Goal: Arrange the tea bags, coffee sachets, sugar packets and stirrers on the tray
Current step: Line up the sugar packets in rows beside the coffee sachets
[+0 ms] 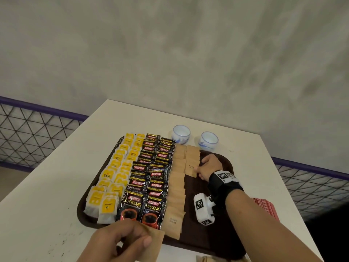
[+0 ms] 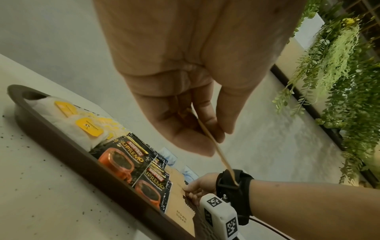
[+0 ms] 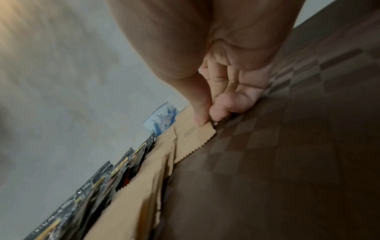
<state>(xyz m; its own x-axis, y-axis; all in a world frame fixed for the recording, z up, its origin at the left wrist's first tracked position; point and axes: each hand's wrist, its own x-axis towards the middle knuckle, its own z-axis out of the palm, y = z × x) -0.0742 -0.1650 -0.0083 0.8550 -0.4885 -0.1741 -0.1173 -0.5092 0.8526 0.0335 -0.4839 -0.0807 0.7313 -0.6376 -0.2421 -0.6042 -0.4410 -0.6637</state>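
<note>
Right now the right hand [image 1: 208,168] pinches a brown sugar packet [image 1: 192,168] lying flat in the 2nd sugar column on the tray [image 1: 222,237]. Nearer the body, the left hand [image 1: 120,241] pinches spare sugar packets [image 1: 154,240] beside the tray's near edge.

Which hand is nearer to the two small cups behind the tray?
The right hand. It pinches a sugar packet in the far part of the tray, just in front of the cups. The left hand is at the tray's near edge, holding another packet.
</note>
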